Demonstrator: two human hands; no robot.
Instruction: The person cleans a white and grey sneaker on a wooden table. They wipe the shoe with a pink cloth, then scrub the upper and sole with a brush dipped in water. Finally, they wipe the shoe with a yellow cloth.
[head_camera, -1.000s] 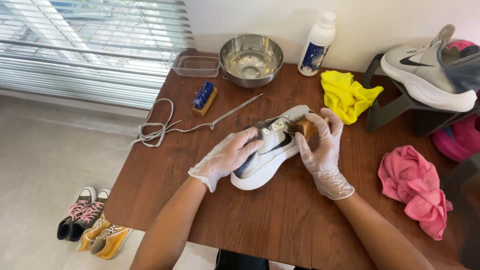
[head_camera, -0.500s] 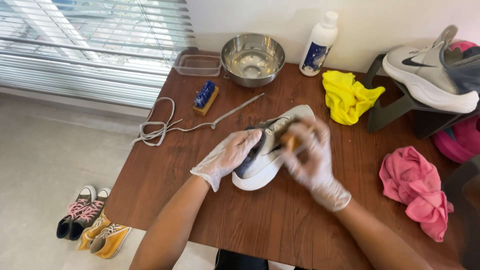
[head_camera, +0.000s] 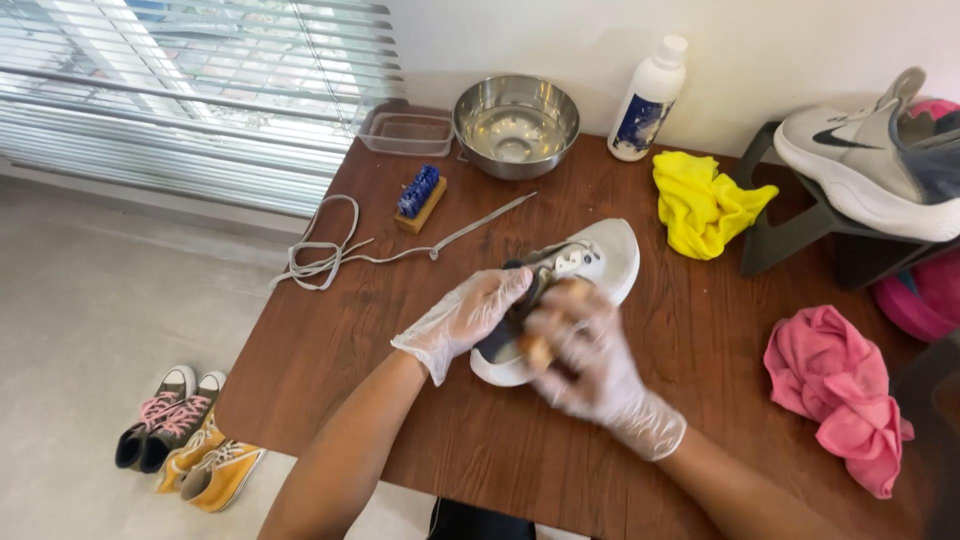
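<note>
Left hand (head_camera: 468, 318) steadies white sneaker (head_camera: 590, 262); right hand (head_camera: 585, 362) grips brush (head_camera: 541, 348).

The right hand (head_camera: 585, 365) has moved from the toe end of the white shoe (head_camera: 590, 262) down to its heel side, close beside the left hand (head_camera: 470, 315), and it is now motion-blurred.

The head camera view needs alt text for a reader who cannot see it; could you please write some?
Two gloved hands work on a white sneaker on a brown wooden table: the left hand steadies it while the blurred right hand presses a small tan object against it. Around it lie a loose lace, a blue brush, a steel bowl, a white bottle, and yellow and pink cloths.
</note>
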